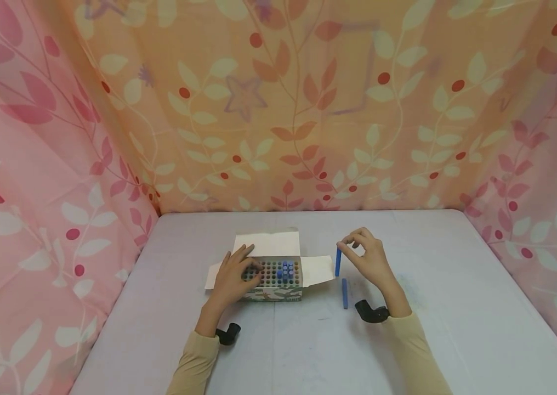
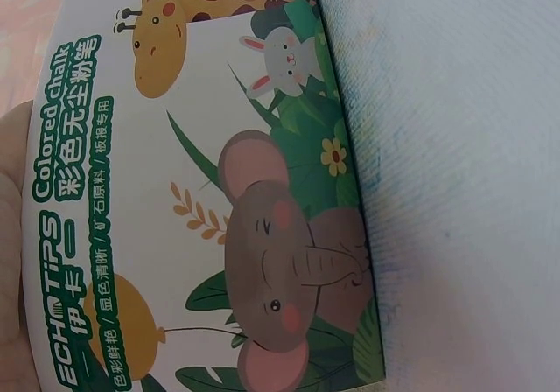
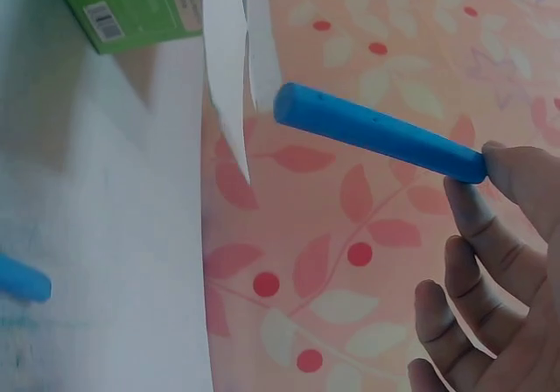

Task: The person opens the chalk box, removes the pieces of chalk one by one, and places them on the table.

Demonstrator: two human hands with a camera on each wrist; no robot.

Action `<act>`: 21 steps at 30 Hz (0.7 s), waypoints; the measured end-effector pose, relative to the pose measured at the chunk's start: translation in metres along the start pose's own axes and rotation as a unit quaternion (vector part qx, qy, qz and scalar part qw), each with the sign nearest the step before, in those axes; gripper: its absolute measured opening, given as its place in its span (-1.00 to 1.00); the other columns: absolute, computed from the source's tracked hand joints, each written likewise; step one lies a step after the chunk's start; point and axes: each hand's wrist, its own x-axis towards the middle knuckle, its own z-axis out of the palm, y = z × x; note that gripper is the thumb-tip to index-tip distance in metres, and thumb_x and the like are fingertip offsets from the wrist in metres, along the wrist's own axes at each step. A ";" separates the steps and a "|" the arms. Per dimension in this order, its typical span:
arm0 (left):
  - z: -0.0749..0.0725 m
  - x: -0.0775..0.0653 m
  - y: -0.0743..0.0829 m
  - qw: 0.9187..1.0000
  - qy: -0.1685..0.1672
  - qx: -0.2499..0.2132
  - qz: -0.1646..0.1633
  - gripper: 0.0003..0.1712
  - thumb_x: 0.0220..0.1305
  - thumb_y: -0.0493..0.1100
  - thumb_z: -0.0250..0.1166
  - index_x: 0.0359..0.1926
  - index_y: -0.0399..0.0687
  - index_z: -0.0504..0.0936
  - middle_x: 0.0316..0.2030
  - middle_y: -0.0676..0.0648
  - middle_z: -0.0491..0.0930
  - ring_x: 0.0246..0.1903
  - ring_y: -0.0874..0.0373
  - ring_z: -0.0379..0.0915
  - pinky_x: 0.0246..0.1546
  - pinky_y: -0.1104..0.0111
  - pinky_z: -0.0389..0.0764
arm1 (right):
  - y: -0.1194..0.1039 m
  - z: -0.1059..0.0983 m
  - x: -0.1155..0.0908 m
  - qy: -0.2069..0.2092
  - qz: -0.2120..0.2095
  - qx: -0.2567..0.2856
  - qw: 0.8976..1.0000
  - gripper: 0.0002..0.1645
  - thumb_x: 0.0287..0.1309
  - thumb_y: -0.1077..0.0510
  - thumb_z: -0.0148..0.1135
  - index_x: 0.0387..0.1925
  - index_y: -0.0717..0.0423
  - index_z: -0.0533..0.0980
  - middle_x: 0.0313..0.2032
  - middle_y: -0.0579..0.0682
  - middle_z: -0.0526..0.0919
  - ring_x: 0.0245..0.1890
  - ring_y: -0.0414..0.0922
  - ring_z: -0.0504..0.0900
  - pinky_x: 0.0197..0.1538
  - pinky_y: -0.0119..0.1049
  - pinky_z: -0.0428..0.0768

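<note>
In the head view my right hand pinches one end of a blue chalk stick, which hangs nearly upright beside the box's right flap. The right wrist view shows the same stick between thumb and index fingertip, the other fingers loosely bent. An open-topped colored chalk box stands left of it, holding several blue sticks among rows of holes. Over the box's left part rests my left hand, thumb and fingers bent above the holes; whether it grips the box is unclear.
Another blue chalk stick lies on the white table below the held one. White flaps spread out from the box's back and sides. A floral curtain encloses the table. Each wrist wears a black camera mount.
</note>
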 end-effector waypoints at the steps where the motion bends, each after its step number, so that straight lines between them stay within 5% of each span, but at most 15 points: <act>1: 0.000 0.000 0.000 1.000 0.000 0.002 0.000 -0.89 0.07 -0.01 0.30 -0.35 0.16 0.61 0.31 -0.04 0.27 0.38 0.00 -0.01 0.40 -0.02 -0.16 | 0.001 -0.002 -0.001 -0.005 0.010 -0.005 1.000 -0.82 0.07 0.03 0.30 -0.40 0.06 0.58 -0.31 -0.07 0.51 -0.30 -0.06 0.48 -0.29 -0.26 0.46; 13: -0.001 -0.001 0.001 1.000 0.003 0.006 0.004 -0.89 0.07 -0.01 0.31 -0.36 0.15 0.61 0.31 -0.05 0.28 0.37 -0.01 0.01 0.39 -0.06 -0.11 | 0.024 -0.017 -0.013 -0.048 0.055 -0.054 0.996 -0.74 0.08 -0.03 0.28 -0.43 0.09 0.58 -0.34 -0.04 0.52 -0.36 -0.06 0.48 -0.41 -0.37 0.41; 21: -0.002 0.000 0.002 1.000 -0.001 0.009 0.000 -0.88 0.07 -0.01 0.31 -0.34 0.15 0.61 0.32 -0.04 0.27 0.38 0.01 -0.01 0.41 -0.01 -0.15 | 0.043 -0.015 -0.025 -0.123 0.080 -0.091 0.985 -0.73 0.10 -0.07 0.25 -0.43 0.04 0.58 -0.36 -0.07 0.51 -0.39 -0.12 0.47 -0.35 -0.34 0.39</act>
